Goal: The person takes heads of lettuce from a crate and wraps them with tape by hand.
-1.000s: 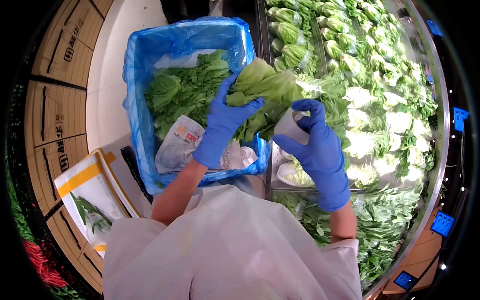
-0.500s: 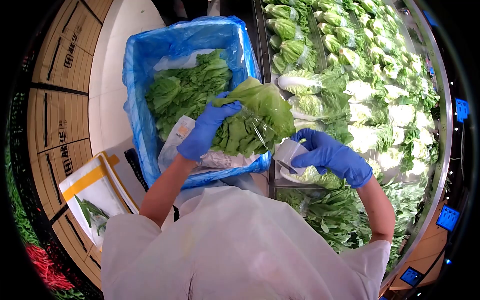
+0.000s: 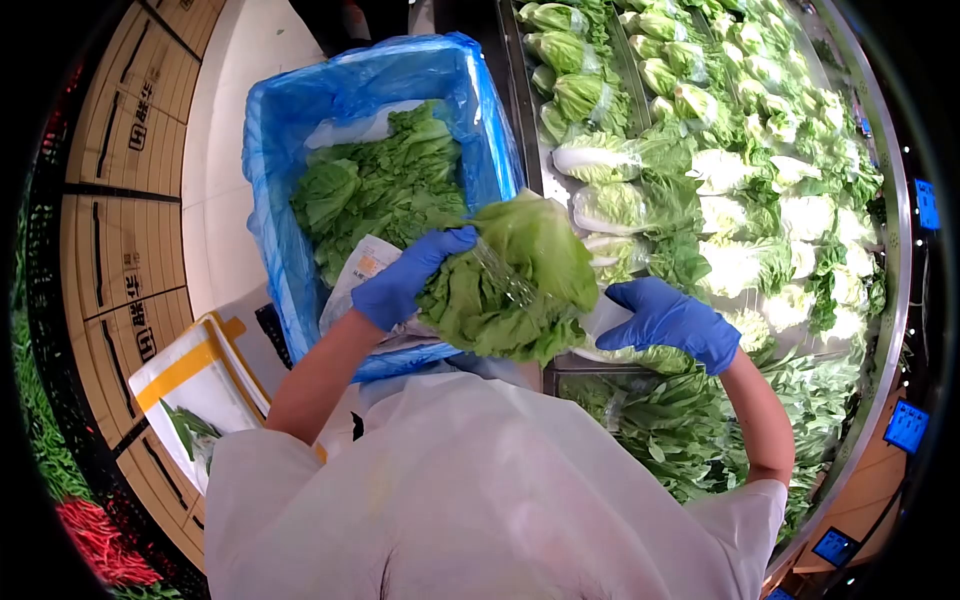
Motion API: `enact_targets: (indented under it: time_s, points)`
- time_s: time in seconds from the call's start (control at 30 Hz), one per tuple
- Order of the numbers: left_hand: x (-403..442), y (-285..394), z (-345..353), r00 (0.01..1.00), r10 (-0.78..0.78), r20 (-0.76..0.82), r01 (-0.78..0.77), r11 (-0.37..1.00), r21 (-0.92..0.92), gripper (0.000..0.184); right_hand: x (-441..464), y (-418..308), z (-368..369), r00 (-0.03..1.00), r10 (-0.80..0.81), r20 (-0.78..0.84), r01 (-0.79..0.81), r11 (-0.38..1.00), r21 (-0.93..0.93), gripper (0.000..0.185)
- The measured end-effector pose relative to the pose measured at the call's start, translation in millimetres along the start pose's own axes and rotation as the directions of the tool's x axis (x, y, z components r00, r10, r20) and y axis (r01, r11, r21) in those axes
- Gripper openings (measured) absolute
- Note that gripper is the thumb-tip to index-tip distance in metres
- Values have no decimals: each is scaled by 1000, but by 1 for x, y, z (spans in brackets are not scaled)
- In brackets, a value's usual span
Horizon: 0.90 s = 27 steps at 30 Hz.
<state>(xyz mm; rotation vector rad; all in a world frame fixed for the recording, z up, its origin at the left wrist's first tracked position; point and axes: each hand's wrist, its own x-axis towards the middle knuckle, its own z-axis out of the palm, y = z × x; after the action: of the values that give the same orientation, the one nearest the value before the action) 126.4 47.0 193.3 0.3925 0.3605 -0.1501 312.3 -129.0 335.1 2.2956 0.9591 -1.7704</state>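
My left hand [image 3: 415, 278], in a blue glove, is closed on a bunch of leafy green lettuce [image 3: 550, 250] held over the near right corner of the blue-lined crate [image 3: 262, 200]. Shiny clear tape [image 3: 505, 275] runs across the lettuce leaves. At the right, my right hand [image 3: 675, 322], also gloved in blue, grips a roll of tape [image 3: 603, 318] between thumb and fingers. The lettuce hides part of that roll. More loose lettuce [image 3: 390, 180] lies inside the crate beside a printed paper sheet [image 3: 365, 265].
Rows of wrapped lettuce [image 3: 580, 95] and pale cabbages [image 3: 610, 205] fill the display shelf to the right, with long leafy greens [image 3: 670, 430] nearer me. A white box with yellow tape [image 3: 185, 375] stands at left, before stacked cartons [image 3: 125, 250]. Red chillies [image 3: 100, 540] show lower left.
The lettuce has turned and come lower and nearer to me in my left hand. My right hand has shifted slightly downward, and the tape roll is now more hidden behind the leaves.
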Motion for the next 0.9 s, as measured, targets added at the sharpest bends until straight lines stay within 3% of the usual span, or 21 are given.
enact_targets:
  time_s: [0.03,0.1,0.13,0.27,0.33,0.4,0.43,0.47,0.5,0.53,0.57,0.63,0.77,0.87,0.9]
  points:
    - [4,-3,0,997,-21,76,20,1000,12,46,4,7,3,1000,0,-1,0,1000,4,45]
    - [11,-7,4,995,-44,84,41,998,41,47,13,30,10,983,-166,-83,148,970,-191,50]
    - [15,-9,5,994,-63,92,57,996,68,47,15,38,10,983,-163,-89,144,972,-185,50]
    - [21,-23,4,984,-151,93,150,989,17,50,23,52,12,964,-267,-14,266,963,-41,46]
    - [24,-30,5,973,-167,158,149,982,117,55,26,52,18,957,-289,4,289,957,15,49]
    - [27,-33,9,973,-183,141,155,970,189,56,28,52,27,891,-451,52,411,849,332,59]
    - [28,-34,10,974,-192,121,156,953,259,57,30,54,34,890,-453,52,412,849,332,59]
    - [31,-34,8,975,-189,116,154,953,261,57,33,58,42,914,-405,-5,351,787,508,58]
    - [34,-34,3,969,-177,171,101,919,381,57,40,63,50,936,-348,-49,290,686,668,56]
    - [32,-29,7,958,-177,224,45,868,494,56,51,65,59,949,-306,-69,226,515,827,47]
    - [28,-25,12,961,-180,212,52,865,499,56,57,67,60,946,-317,-67,229,508,831,47]
    - [21,-16,27,949,-230,218,50,788,614,54,72,63,56,947,-316,-63,81,46,996,41]
    - [28,-9,26,935,-286,211,83,753,653,53,85,40,48,944,-329,0,-41,-118,992,37]
    - [30,-9,26,925,-337,173,133,718,683,51,99,35,40,913,-407,-22,-29,-121,992,40]
    - [27,-8,30,953,-284,105,131,699,703,49,99,32,38,889,-458,-6,-61,-131,989,40]
